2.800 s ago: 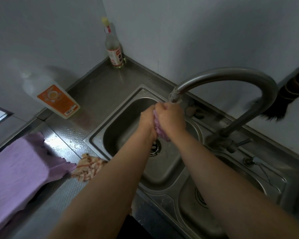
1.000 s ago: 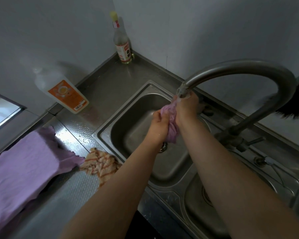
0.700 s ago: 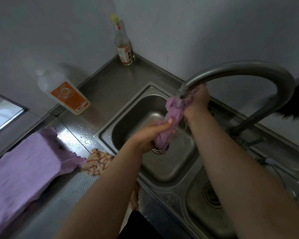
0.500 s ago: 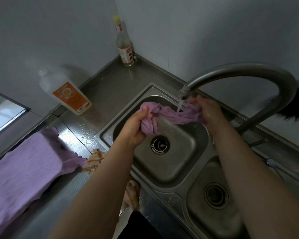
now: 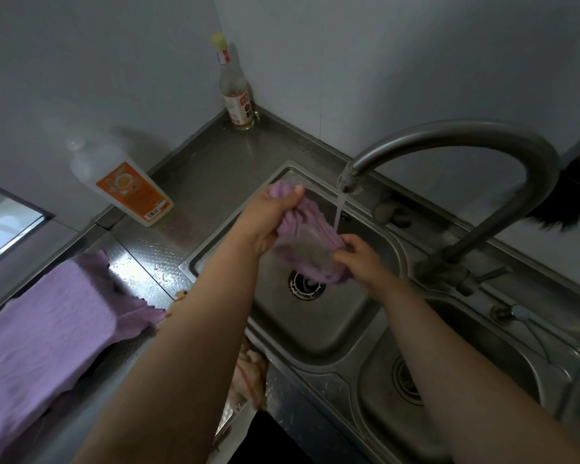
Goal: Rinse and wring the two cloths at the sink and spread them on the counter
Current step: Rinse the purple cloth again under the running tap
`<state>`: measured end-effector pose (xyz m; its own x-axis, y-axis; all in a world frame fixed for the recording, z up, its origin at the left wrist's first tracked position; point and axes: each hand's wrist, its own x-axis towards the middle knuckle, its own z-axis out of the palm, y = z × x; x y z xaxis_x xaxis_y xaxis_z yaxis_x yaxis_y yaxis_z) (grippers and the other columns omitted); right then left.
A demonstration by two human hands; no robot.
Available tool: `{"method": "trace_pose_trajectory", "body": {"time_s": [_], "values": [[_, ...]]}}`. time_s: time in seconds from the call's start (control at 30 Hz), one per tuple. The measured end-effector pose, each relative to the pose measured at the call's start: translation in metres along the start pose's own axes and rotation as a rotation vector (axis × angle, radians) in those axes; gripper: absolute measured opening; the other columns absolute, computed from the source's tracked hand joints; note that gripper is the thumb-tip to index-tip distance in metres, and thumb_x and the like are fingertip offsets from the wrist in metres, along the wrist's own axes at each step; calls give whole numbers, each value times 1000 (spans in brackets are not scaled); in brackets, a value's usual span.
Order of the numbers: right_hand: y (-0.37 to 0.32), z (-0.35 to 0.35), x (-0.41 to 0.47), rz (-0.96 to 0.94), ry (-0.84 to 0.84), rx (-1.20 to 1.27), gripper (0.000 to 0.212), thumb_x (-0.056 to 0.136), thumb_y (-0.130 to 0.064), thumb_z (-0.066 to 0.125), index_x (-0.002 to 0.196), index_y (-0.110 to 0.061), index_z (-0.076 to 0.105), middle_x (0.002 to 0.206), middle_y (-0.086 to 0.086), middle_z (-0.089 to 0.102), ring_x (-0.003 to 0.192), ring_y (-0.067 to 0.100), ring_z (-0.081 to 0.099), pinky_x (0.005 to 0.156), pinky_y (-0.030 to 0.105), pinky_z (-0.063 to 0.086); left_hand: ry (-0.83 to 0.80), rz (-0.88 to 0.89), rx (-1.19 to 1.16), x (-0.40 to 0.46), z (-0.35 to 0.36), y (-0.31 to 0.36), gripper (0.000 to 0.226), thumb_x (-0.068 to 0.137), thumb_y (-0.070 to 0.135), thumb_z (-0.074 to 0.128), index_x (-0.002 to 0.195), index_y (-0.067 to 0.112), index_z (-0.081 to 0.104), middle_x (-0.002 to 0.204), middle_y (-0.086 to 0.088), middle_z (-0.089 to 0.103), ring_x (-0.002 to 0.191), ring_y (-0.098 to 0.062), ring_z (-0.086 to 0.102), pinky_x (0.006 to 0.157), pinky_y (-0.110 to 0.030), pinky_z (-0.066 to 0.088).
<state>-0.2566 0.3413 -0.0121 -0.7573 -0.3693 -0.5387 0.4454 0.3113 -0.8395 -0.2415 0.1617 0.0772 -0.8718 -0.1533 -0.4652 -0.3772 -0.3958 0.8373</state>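
Steel sink (image 5: 375, 333) holds running water; left hand (image 5: 265, 216) at 10 o'clock and right hand (image 5: 359, 259) at 4 grip the purple cloth (image 5: 308, 236).

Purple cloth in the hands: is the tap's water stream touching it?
Touching. The head view shows the water stream landing on the purple cloth stretched between both hands.

A stainless-steel counter (image 5: 215, 169) runs along two grey walls and holds a double sink (image 5: 315, 333) set into it. In the far corner stands a clear glass bottle with a yellow cap (image 5: 234, 92), and a white plastic bottle with an orange label (image 5: 128, 190) stands by the left wall, near the sink's left rim. A purple cloth (image 5: 44, 333) lies spread on the counter's left part, and a crumpled red-striped rag (image 5: 250, 376) lies at the front edge, partly hidden by an arm.
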Motion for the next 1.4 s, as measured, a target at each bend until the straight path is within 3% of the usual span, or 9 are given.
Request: {"method": "trace_pose_trajectory", "body": {"time_s": [0.17, 0.27, 0.4, 0.77, 0.83, 1.0, 1.17, 1.27, 1.4], "values": [[-20, -6, -6, -82, -198, 634, 29, 98, -24, 52, 117, -3, 53, 88, 17, 51, 67, 13, 55, 56, 21, 47, 387, -75, 325, 10, -6, -30, 17, 99, 17, 50, 83, 13, 55, 66, -7, 58, 52, -19, 56, 50, -32, 48], [-38, 15, -8, -236, -245, 649, 27, 96, -30, 54, 115, -11, 55, 103, 26, 53, 83, 23, 55, 59, 29, 45, 284, -146, 268, 3, 31, -43, 18, 99, 18, 45, 86, 9, 55, 63, -7, 54, 46, -17, 50, 45, -27, 41], [-51, 30, -11, -344, 113, 227, 11, 91, -34, 58, 92, -43, 63, 97, -11, 66, 96, 3, 62, 89, 30, 47, 168, -120, 249, -5, 60, -57, 33, 101, 35, 42, 83, 13, 57, 73, -9, 57, 63, -20, 57, 55, -27, 48], [-81, 25, 10, 34, 257, 517, 25, 92, -15, 43, 67, -12, 46, 47, 9, 43, 44, 15, 43, 44, 24, 39, 22, 23, 512, -16, 45, -56, 46, 101, 32, 43, 58, 15, 49, 40, 1, 46, 31, -13, 38, 38, -22, 32], [-87, 16, 5, 91, 236, 410, 29, 94, -19, 41, 68, -7, 45, 58, 29, 46, 51, 21, 49, 48, 23, 45, -48, 54, 560, -20, 32, -55, 41, 101, 32, 46, 63, 17, 50, 43, 7, 48, 36, -9, 41, 44, -22, 36], [-91, -13, -12, -108, 176, -73, 26, 91, -35, 57, 86, -11, 66, 92, 10, 67, 86, 22, 64, 74, 32, 49, -122, 35, 845, -17, -22, -57, 25, 96, 46, 49, 84, 26, 60, 86, 0, 64, 81, -18, 62, 85, -39, 52], [-76, -6, -32, -248, -161, -497, 10, 92, -29, 60, 92, -19, 60, 90, 1, 65, 85, 13, 63, 76, 32, 51, -188, 45, 1006, -12, -21, -49, 10, 92, 15, 60, 101, 18, 59, 99, 0, 61, 90, -9, 61, 89, -32, 50], [-71, 1, -29, -300, -195, -403, 24, 84, -26, 68, 105, -19, 58, 102, 3, 65, 97, 15, 64, 87, 38, 53, -380, 19, 789, -9, -12, -48, 34, 83, -9, 62, 113, 6, 55, 99, 0, 61, 85, 9, 62, 78, -11, 49], [-78, -3, -29, -282, -231, 175, 32, 83, -9, 65, 114, -7, 58, 108, 12, 64, 104, 25, 64, 92, 41, 52, -451, -20, 565, -4, -10, -54, 62, 80, 3, 74, 133, 16, 45, 121, -6, 62, 112, -16, 61, 94, -25, 51]]}}
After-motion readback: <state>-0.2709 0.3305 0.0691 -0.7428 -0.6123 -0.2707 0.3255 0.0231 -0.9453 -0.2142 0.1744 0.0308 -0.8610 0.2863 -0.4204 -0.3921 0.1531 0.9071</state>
